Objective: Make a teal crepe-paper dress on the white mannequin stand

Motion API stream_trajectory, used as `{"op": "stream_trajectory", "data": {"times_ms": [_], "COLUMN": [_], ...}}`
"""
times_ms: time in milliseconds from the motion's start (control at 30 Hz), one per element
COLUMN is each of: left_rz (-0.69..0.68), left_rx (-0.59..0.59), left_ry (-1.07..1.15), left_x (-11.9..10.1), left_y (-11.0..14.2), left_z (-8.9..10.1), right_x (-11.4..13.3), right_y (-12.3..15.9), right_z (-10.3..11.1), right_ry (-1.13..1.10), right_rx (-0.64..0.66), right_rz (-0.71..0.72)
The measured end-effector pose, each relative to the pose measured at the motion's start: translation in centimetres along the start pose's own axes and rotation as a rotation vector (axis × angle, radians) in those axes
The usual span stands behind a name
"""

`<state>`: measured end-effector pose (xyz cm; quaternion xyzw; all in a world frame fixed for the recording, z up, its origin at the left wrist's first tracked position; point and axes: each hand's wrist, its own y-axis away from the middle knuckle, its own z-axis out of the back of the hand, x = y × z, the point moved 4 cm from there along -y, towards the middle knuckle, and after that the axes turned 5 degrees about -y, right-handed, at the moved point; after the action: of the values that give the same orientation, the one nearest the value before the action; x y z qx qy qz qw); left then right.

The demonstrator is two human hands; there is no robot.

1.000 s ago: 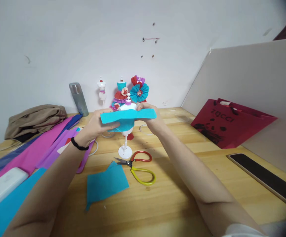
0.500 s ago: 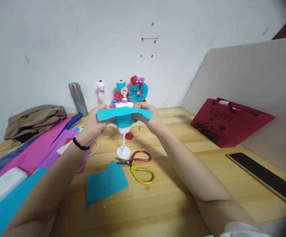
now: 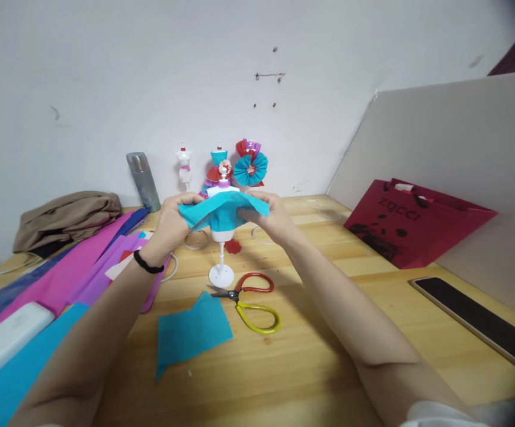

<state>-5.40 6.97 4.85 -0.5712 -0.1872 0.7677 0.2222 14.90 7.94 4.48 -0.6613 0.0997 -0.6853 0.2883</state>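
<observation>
A small white dress form [image 3: 222,235] stands upright on its round base. A strip of blue crepe paper [image 3: 228,206] lies across the front of its chest. My left hand [image 3: 175,219] pinches the strip's left end, and my right hand [image 3: 271,216] grips the right end, fingers partly hidden behind it. Below the stand, scissors [image 3: 239,296] with one red and one yellow handle lie spread on the wooden table [image 3: 310,367]. Their blades touch or nearly touch a loose blue paper piece [image 3: 195,332].
Three more dress forms stand by the wall, one bare [image 3: 185,166], one dressed [image 3: 218,157], one bearing a blue paper flower [image 3: 250,169]. A flask [image 3: 143,181], brown cloth [image 3: 68,216] and coloured sheets [image 3: 68,267] lie left. A red bag [image 3: 417,222] and phone [image 3: 474,320] are right.
Both hands have brought the strip in against the dress form's chest, and its upper edge now curves around the front. The dress form has shifted slightly left. Scissors and loose piece stay put.
</observation>
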Motion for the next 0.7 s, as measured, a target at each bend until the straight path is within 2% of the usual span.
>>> {"op": "stream_trajectory", "data": {"times_ms": [267, 433, 600, 700], "left_rz": [0.047, 0.083, 0.081, 0.016], "left_rx": [0.088, 0.118, 0.127, 0.169], "left_ry": [0.257, 0.304, 0.222, 0.113], "left_x": [0.4, 0.8, 0.5, -0.2], "left_y": [0.2, -0.1, -0.2, -0.1], "left_z": [0.1, -0.4, -0.4, -0.4], "right_x": [0.1, 0.2, 0.1, -0.1], "right_y": [0.0, 0.1, 0.1, 0.2], "right_z": [-0.1, -0.2, -0.5, -0.8], "right_ry": [-0.015, -0.017, -0.034, -0.073], "right_rx": [-0.039, -0.036, 0.028, 0.076], "right_rz": [0.007, 0.017, -0.013, -0.06]}}
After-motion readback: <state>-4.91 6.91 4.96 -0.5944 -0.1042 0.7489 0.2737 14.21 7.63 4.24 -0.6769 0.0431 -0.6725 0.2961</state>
